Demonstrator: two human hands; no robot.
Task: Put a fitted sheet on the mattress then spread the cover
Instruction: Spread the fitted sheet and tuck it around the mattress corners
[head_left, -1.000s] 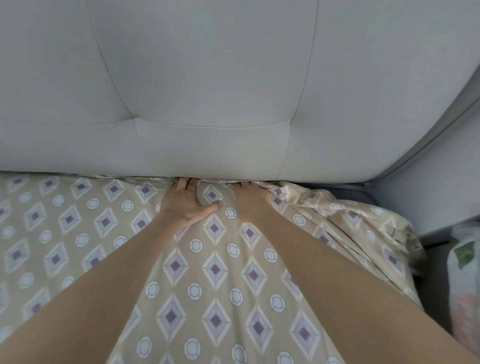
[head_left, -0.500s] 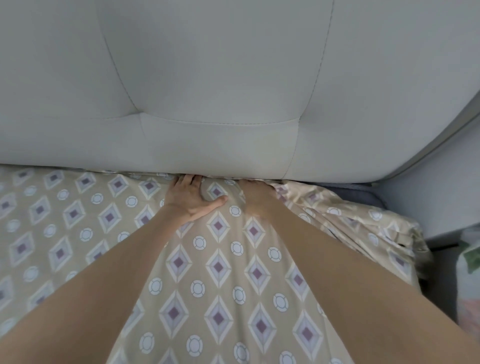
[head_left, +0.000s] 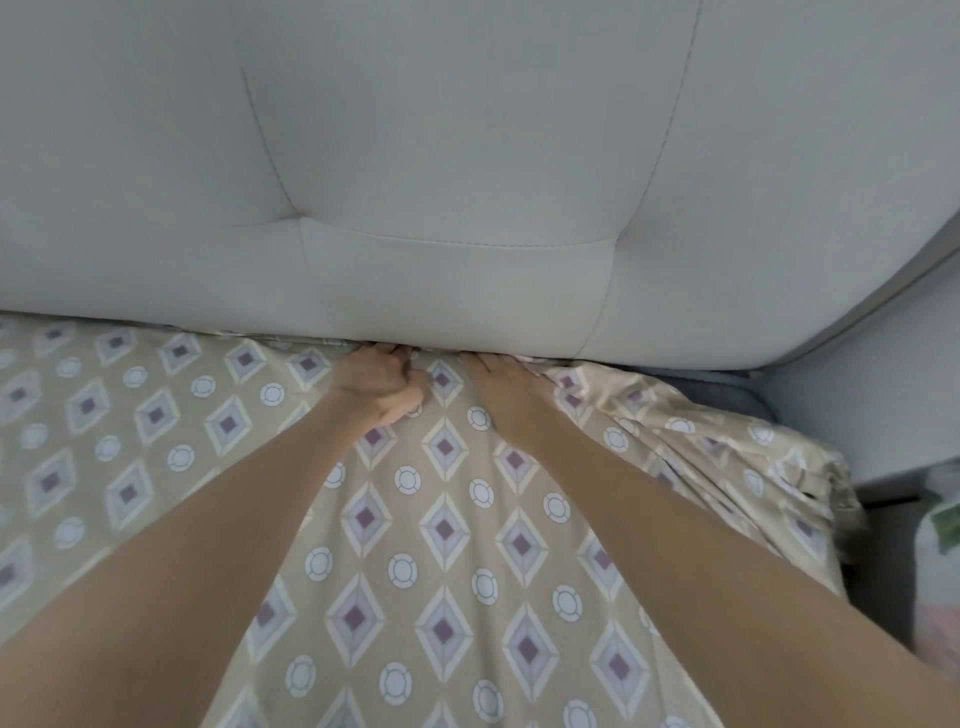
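Fitted sheet: tucking under headboard at 12 o'clock; 3 o'clock corner loose. Left hand grips it curled, right hand presses flat. Cover pending.

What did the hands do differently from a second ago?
The left hand was lying flat with its thumb spread out; now its fingers have curled and it seems to bunch a bit of the fitted sheet right by the headboard. The right hand stayed flat, fingertips at the gap under the headboard. The sheet's crumpled right corner looks the same.
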